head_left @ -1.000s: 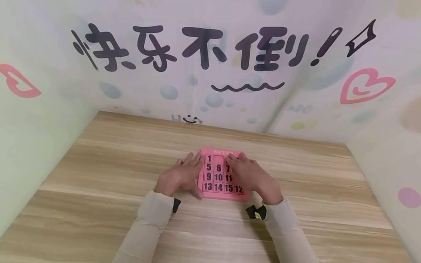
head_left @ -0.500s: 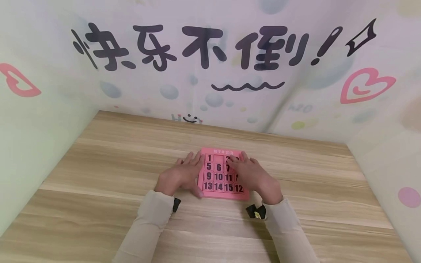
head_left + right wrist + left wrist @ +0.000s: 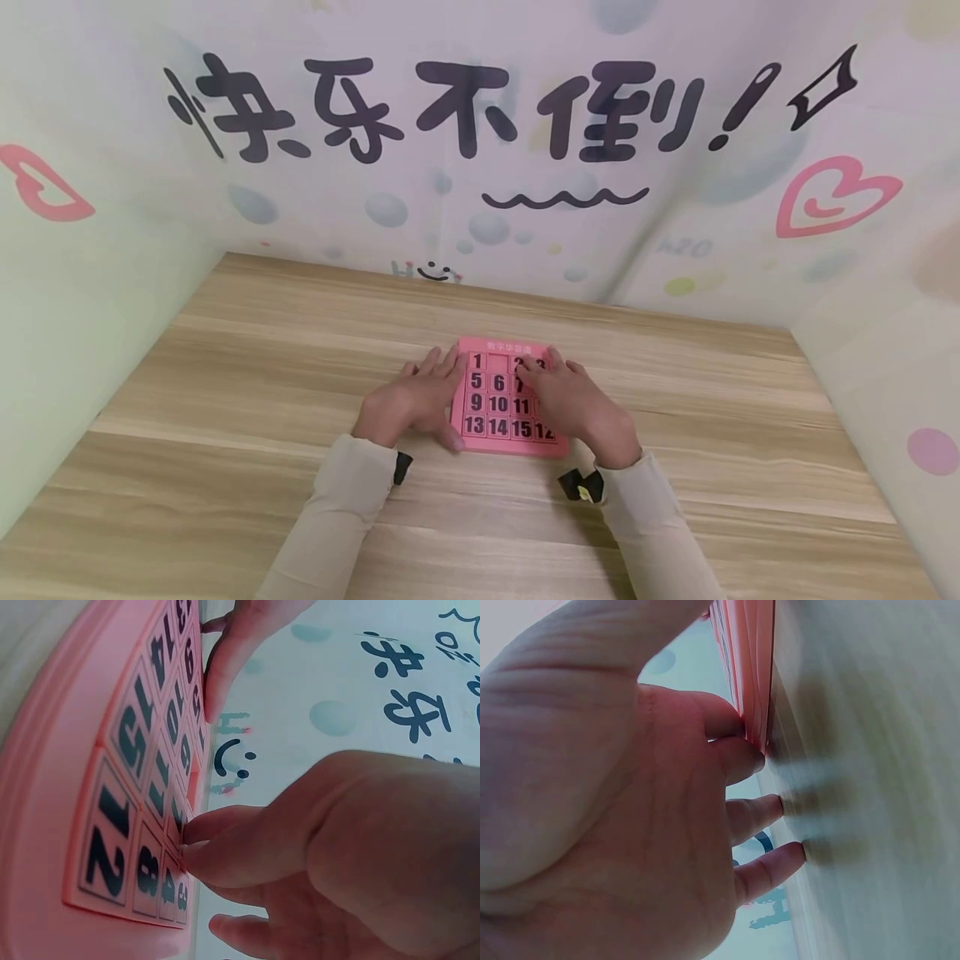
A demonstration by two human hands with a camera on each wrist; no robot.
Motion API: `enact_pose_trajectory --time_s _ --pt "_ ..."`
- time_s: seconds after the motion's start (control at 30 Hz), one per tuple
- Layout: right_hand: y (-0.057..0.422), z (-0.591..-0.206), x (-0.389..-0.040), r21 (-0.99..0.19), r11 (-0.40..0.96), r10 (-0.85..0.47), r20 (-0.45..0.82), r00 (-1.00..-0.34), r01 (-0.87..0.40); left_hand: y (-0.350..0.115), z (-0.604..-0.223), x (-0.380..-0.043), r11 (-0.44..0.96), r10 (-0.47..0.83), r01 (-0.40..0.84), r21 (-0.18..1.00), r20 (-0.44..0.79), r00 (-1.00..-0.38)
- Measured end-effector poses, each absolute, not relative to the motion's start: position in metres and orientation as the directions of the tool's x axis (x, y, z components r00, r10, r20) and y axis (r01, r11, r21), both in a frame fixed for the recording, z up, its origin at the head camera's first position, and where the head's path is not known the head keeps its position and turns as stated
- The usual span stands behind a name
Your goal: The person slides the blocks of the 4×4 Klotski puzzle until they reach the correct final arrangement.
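A pink number sliding puzzle (image 3: 513, 447) lies flat on the wooden table, its tiles printed with black numbers. In its top row, the slot right of tile 1 (image 3: 477, 362) is vacant, followed by tiles 2 and 3. My left hand (image 3: 416, 402) rests along the puzzle's left side, thumb at the near corner; in the left wrist view, some fingertips touch its edge (image 3: 756, 667). My right hand (image 3: 573, 404) lies over the right side, fingertips touching the tiles around 2 and 7. Tile 12 (image 3: 107, 836) and tile 8 (image 3: 147, 868) show in the right wrist view; the hand partly hides the right column in the head view.
The wooden table (image 3: 300, 333) surrounds the puzzle. Behind it stands a pale wall (image 3: 337, 233) with large black characters and coloured spots. More pale walls rise at left and right. Black wristbands (image 3: 582, 485) show at the sleeve cuffs.
My right fingers have drawn back slightly from the top row, so tiles 2 and 3 now show more. The vacant slot, the left hand and the puzzle stay in place.
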State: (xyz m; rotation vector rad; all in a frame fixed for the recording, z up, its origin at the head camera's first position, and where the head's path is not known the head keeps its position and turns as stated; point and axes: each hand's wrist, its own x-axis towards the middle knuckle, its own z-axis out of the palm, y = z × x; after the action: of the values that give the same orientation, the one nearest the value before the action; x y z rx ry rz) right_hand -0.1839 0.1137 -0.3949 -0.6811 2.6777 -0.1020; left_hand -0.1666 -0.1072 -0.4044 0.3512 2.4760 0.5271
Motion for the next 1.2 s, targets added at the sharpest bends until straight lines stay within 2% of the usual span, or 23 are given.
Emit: enact_pose_trajectory --time_s 1.2 --pt "0.1067 -0.3976 -0.1831 -0.102 0.835 -0.546 -0.272 -0.792 -0.541 -0.1069 -0.4044 -0.1667 0.889 0.356 0.132 0.438 -0.481 -0.801"
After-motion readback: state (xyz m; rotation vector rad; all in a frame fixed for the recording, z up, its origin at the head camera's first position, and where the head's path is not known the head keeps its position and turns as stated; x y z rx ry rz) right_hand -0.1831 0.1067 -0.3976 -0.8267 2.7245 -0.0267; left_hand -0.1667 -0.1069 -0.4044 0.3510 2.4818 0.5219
